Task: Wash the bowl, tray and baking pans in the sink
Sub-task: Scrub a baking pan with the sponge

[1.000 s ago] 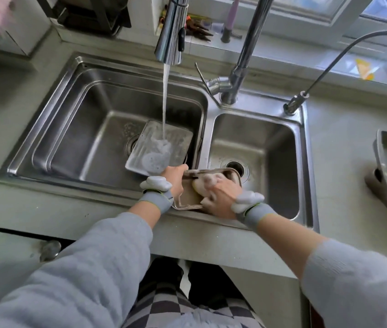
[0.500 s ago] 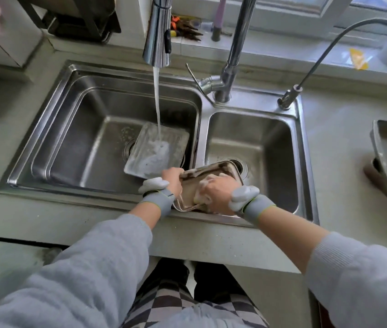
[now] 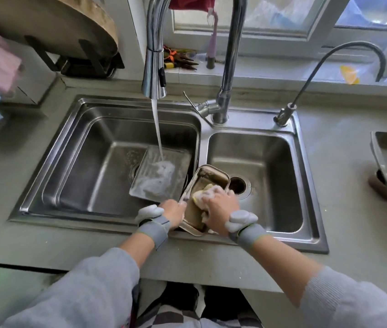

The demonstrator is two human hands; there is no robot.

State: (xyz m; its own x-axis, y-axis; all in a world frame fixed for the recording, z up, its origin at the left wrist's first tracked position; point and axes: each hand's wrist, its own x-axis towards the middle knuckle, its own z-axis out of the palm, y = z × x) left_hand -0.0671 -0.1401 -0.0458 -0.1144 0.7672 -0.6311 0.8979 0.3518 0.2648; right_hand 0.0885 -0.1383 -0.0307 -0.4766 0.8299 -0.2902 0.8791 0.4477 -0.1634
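The left hand (image 3: 173,213) gripped the small, stiff, soapy metal baking pan (image 3: 208,185) by its rim, likely slippery, while the right hand (image 3: 221,208) squeezed a foamy yellow sponge (image 3: 208,194).

No legible text or labels.

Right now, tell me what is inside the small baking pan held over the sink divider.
Inside the small baking pan the right hand presses a soapy sponge against its bottom. The far end shows bare metal; the bottom under the sponge and hand is covered. The left hand grips its rim.
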